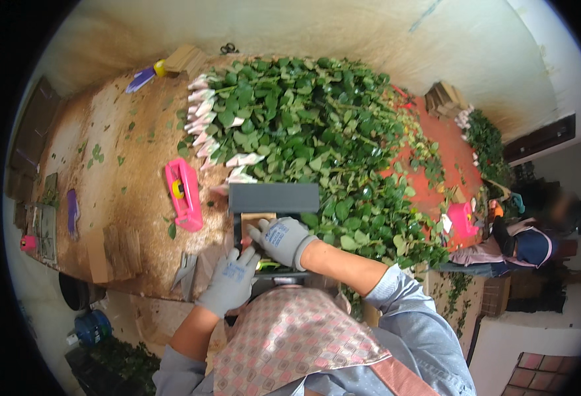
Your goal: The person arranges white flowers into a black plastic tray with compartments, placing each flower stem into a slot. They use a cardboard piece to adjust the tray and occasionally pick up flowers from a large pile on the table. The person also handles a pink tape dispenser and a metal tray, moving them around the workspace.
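In grey work gloves, both my hands meet over a dark rectangular frame [273, 198] at the table's front edge. My left hand [231, 279] rests at the frame's left side, its fingertips close to my right hand. My right hand [283, 240] lies over the opening with bent fingers, beside a piece of brown cardboard [257, 218]. Something reddish shows between the hands, and green stems [269, 265] show below; my fingers hide whether either hand grips anything. Behind the frame lies a large heap of leafy stem bunches [310, 119], with pale wrapped heads [202, 114] at their left ends.
Left of the frame, a pink tape dispenser [184, 195] stands on the brown table [137, 183]. Cardboard sheets [114, 253] lie at the front left, with a purple glove [73, 213] behind. Another pink dispenser [461, 220] sits right, near a co-worker [513, 247].
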A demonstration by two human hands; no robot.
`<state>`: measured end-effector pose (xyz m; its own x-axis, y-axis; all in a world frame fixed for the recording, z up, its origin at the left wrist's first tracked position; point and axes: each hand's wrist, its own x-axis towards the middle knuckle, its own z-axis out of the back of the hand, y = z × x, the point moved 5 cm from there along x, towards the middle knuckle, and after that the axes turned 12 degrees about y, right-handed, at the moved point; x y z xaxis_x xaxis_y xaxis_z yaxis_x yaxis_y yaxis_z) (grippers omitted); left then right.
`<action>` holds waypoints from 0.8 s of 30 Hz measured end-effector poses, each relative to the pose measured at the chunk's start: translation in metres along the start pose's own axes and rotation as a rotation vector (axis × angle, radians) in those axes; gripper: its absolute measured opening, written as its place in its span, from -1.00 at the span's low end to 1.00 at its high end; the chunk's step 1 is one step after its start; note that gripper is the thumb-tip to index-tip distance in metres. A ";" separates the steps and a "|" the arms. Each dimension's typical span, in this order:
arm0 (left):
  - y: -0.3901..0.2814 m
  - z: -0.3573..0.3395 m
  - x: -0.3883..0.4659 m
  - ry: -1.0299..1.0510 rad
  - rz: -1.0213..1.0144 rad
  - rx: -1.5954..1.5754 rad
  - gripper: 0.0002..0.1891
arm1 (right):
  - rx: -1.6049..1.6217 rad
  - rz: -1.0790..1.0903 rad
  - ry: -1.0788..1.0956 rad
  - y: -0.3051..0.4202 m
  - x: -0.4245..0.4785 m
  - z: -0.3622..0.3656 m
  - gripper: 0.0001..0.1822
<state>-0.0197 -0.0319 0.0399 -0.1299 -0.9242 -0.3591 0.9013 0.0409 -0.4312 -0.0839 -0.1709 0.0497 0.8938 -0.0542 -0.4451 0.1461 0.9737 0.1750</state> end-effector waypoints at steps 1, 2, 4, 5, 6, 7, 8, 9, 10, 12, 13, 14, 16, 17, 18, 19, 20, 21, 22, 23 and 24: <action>-0.001 0.001 -0.001 -0.012 0.003 -0.008 -0.36 | -0.064 0.011 -0.167 -0.001 -0.007 0.031 -0.42; -0.001 0.001 -0.003 -0.019 0.012 -0.013 -0.36 | -0.013 0.014 -0.266 -0.009 -0.007 0.057 -0.48; -0.003 0.003 -0.004 -0.023 0.031 -0.043 -0.37 | 0.076 -0.051 -0.389 -0.049 0.007 0.100 -0.54; -0.002 0.003 -0.004 -0.021 0.039 -0.055 -0.37 | 0.118 -0.126 -0.417 -0.074 0.018 0.121 -0.55; -0.003 0.004 -0.003 -0.054 0.007 -0.048 -0.37 | 0.186 -0.153 -0.502 -0.109 0.028 0.130 -0.59; -0.004 0.005 -0.002 -0.054 0.001 -0.060 -0.37 | 0.256 -0.180 -0.588 -0.151 0.041 0.131 -0.63; -0.004 0.004 -0.001 -0.052 -0.001 -0.076 -0.37 | 0.243 -0.272 -0.589 -0.185 0.055 0.132 -0.63; -0.003 0.004 -0.001 -0.052 0.003 -0.095 -0.38 | 0.232 -0.357 -0.588 -0.212 0.068 0.132 -0.63; -0.003 0.006 0.000 -0.046 0.013 -0.084 -0.38 | 0.252 -0.377 -0.566 -0.234 0.079 0.129 -0.61; 0.000 0.000 0.003 -0.060 0.009 0.012 -0.31 | 0.295 -0.419 -0.524 -0.269 0.102 0.121 -0.55; -0.004 0.007 0.003 -0.058 0.011 -0.004 -0.32 | 0.338 -0.443 -0.489 -0.285 0.113 0.115 -0.49; -0.005 0.008 0.004 -0.079 -0.001 0.004 -0.33 | 0.338 -0.477 -0.469 -0.293 0.125 0.109 -0.48; -0.005 0.009 0.004 -0.119 -0.011 0.013 -0.34 | 0.299 -0.538 -0.374 -0.294 0.141 0.101 -0.49; -0.005 0.011 0.004 -0.115 -0.009 0.005 -0.35 | 0.226 -0.601 -0.259 -0.291 0.147 0.097 -0.56; -0.007 0.013 0.005 -0.111 -0.009 -0.002 -0.36 | 0.120 -0.613 -0.214 -0.288 0.148 0.095 -0.59; -0.008 0.014 0.005 -0.108 -0.006 -0.011 -0.36 | 0.014 -0.620 -0.167 -0.285 0.151 0.091 -0.62; -0.008 0.015 0.006 -0.123 -0.016 -0.016 -0.38 | -0.109 -0.625 -0.235 -0.280 0.150 0.090 -0.67; -0.007 0.015 0.007 -0.096 -0.018 -0.020 -0.38 | -0.164 -0.617 -0.194 -0.281 0.148 0.086 -0.68; -0.006 0.013 0.007 -0.072 -0.011 -0.030 -0.38 | -0.222 -0.599 -0.150 -0.273 0.145 0.088 -0.69; -0.006 0.011 0.005 -0.051 -0.003 -0.041 -0.38 | -0.282 -0.579 -0.106 -0.266 0.141 0.092 -0.69; -0.006 0.012 0.005 -0.064 -0.013 -0.040 -0.39 | -0.313 -0.549 -0.112 -0.261 0.133 0.098 -0.70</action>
<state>-0.0206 -0.0410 0.0503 -0.1136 -0.9471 -0.3003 0.8825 0.0426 -0.4684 0.0383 -0.4538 0.0315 0.7653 -0.5698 -0.2994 0.4797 0.8151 -0.3249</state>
